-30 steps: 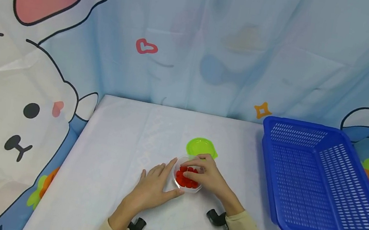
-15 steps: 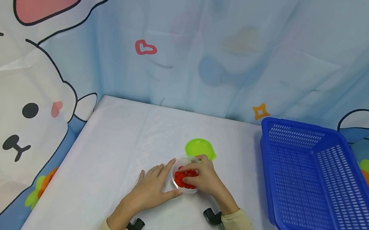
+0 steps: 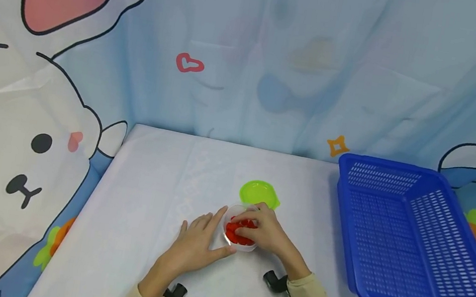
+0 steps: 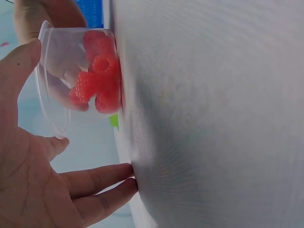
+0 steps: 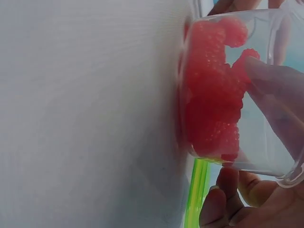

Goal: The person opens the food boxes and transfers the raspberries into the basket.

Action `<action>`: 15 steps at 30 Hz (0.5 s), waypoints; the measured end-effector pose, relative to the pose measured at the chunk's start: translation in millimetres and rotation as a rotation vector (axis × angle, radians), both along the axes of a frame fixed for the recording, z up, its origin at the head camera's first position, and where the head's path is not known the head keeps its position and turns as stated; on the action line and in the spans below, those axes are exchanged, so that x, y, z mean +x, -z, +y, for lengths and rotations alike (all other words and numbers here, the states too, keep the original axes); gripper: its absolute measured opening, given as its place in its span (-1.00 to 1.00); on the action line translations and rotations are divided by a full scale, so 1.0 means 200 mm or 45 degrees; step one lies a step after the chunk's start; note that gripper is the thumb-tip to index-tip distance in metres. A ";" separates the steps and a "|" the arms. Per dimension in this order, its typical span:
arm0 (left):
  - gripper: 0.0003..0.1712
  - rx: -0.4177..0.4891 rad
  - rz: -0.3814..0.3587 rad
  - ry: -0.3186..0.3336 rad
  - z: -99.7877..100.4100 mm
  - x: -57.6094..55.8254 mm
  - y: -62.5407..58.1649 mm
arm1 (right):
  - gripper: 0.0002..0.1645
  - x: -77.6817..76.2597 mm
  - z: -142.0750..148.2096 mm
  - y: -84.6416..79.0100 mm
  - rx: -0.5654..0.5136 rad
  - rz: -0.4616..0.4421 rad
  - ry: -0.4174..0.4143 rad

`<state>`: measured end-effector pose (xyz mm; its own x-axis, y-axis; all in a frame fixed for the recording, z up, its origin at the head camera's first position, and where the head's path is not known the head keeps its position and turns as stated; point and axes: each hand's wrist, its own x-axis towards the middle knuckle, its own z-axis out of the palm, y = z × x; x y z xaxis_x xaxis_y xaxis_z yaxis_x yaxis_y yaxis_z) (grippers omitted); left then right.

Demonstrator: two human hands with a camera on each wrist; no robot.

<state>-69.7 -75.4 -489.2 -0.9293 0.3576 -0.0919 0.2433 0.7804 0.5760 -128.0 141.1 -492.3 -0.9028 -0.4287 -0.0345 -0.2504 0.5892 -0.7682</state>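
A clear plastic cup (image 3: 229, 214) with several red raspberries (image 4: 102, 66) at its bottom stands on the white cloth. My left hand (image 3: 194, 245) is at the cup's left side, its fingers spread. Thumb and index fingertip touch the rim in the left wrist view, while two other fingertips rest on the cloth. My right hand (image 3: 269, 233) reaches into the cup from the right. Its thumb (image 5: 273, 88) and a finger pinch a raspberry (image 5: 244, 64) there; the other fingers stay outside, by the cup's far side. Just behind the cup lies a bright green lid (image 3: 259, 193).
A large blue perforated basket (image 3: 346, 235) stands on the right of the table. Behind the table hangs a light blue printed curtain (image 3: 235, 102). Black wrist devices (image 3: 175, 295) sit under both forearms.
Over the last second my right fingers have dipped lower among the raspberries in the cup. My left hand keeps its place at the rim.
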 end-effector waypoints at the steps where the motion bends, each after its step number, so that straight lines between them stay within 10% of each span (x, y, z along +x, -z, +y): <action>1: 0.12 0.001 -0.001 0.001 0.00 0.00 0.00 | -0.77 0.00 0.00 0.00 -0.012 -0.002 -0.003; 15: 0.14 -0.015 -0.012 -0.008 0.00 0.00 0.00 | -0.76 -0.01 0.05 -0.12 -0.145 0.128 0.124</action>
<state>-70.1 -74.9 -489.8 -0.9307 0.3506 -0.1046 0.2333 0.7889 0.5686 -129.5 151.2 -467.5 -0.9368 -0.3349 0.1015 -0.2750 0.5252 -0.8053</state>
